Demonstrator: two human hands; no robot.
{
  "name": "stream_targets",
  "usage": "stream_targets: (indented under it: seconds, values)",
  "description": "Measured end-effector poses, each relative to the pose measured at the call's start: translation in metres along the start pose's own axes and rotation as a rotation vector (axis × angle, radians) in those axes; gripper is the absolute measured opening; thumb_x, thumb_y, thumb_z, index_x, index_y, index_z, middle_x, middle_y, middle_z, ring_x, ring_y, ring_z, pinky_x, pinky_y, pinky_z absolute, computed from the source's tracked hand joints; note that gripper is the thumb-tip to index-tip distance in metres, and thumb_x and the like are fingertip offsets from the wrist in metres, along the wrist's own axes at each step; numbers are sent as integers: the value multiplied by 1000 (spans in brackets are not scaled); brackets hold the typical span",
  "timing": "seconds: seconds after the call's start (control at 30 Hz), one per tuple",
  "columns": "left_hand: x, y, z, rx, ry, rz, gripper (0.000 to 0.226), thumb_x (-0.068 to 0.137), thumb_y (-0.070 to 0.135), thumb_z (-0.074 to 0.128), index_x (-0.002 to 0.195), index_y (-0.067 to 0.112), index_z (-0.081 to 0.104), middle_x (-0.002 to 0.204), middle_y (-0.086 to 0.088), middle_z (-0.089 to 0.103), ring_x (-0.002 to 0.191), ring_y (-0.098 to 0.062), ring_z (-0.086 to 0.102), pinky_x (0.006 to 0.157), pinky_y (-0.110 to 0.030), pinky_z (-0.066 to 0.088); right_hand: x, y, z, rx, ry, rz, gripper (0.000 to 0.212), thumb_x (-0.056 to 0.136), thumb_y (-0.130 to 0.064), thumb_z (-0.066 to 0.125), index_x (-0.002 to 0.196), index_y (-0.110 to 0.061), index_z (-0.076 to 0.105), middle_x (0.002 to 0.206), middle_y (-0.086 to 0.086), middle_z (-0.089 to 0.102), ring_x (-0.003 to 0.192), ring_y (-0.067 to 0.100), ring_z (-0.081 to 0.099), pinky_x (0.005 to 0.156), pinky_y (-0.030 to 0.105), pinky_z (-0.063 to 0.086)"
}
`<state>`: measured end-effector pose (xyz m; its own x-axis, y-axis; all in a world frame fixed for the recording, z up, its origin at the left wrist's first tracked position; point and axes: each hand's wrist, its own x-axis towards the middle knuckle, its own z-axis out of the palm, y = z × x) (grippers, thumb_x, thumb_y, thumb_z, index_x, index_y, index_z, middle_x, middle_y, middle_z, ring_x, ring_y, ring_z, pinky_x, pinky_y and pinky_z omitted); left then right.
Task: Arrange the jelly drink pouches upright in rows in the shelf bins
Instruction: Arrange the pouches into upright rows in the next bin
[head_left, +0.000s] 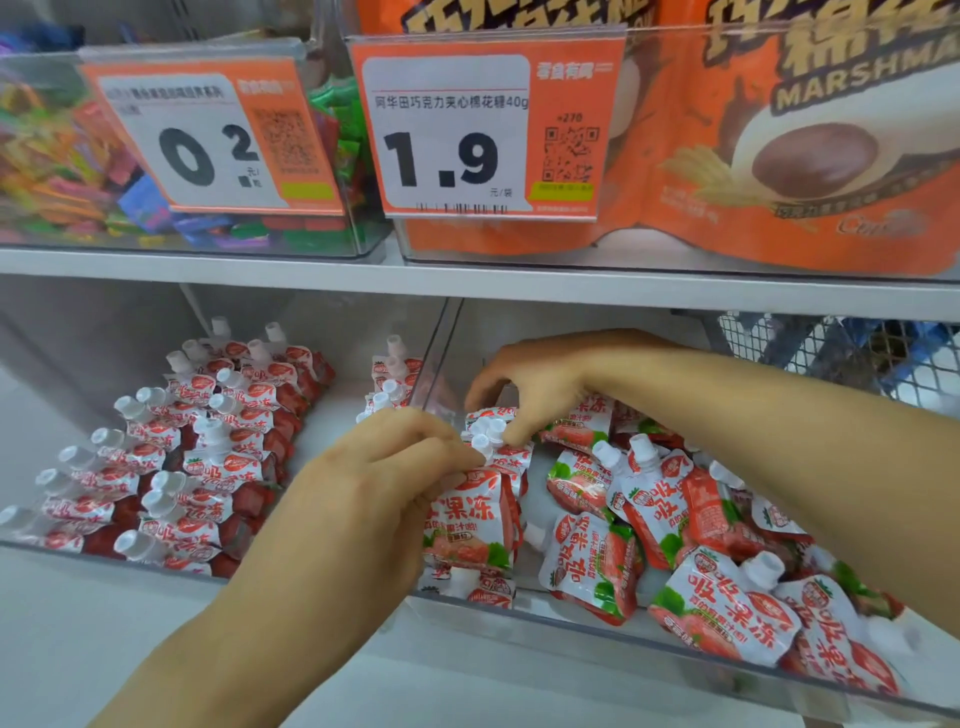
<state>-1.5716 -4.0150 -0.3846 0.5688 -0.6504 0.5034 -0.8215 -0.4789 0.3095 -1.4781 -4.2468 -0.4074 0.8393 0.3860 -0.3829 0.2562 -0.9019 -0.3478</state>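
Observation:
Red-and-white strawberry jelly pouches with white spouts fill two clear shelf bins. In the left bin (78, 553) several pouches (208, 447) stand in neat rows. In the right bin (571, 618) a short upright row (478, 519) stands at its left side, and a loose heap of pouches (691, 530) lies to the right. My left hand (374, 483) grips the front upright pouch at its top. My right hand (535, 384) reaches in from the right, fingers curled over the spouts (488, 434) at the back of that row.
A white shelf board (467, 283) runs just above the bins. On it stand a bin of colourful sweets (62, 156) and orange marshmallow bags (779, 156), with price tags (478, 135) in front. A wire basket (841, 348) sits behind my right forearm.

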Motion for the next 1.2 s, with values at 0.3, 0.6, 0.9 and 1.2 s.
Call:
stream_targets:
  seconds: [0.3,0.6,0.9,1.2]
  values:
    - [-2,-3,-2,-19,6,-32,26,81,4,59,95,19,75,96,14,64,85,-2,61,71,-19,49,-10,10,5,-12,-4,-87,58,80,-14,79,132,-27,56,97,-9,57,82,4,53,73,19,44]
    - [1,-2,-1,-10,15,-28,25,81,4,59,94,20,75,95,15,65,85,1,60,73,-16,49,-15,18,8,86,289,-133,22,87,-28,74,106,-21,64,102,-5,64,81,5,56,73,24,46]
    - [11,-4,6,53,85,-17,25,90,16,51,99,18,74,98,9,66,86,-14,64,70,-30,55,-14,21,17,131,262,-11,23,92,-21,65,114,-19,60,111,-3,68,93,12,63,76,26,50]
    - [51,-2,30,197,266,-16,25,80,1,60,101,6,73,97,-7,67,85,-29,62,71,-38,50,-33,32,5,582,3,-158,81,73,-1,85,142,-17,45,138,3,60,126,14,57,109,36,45]
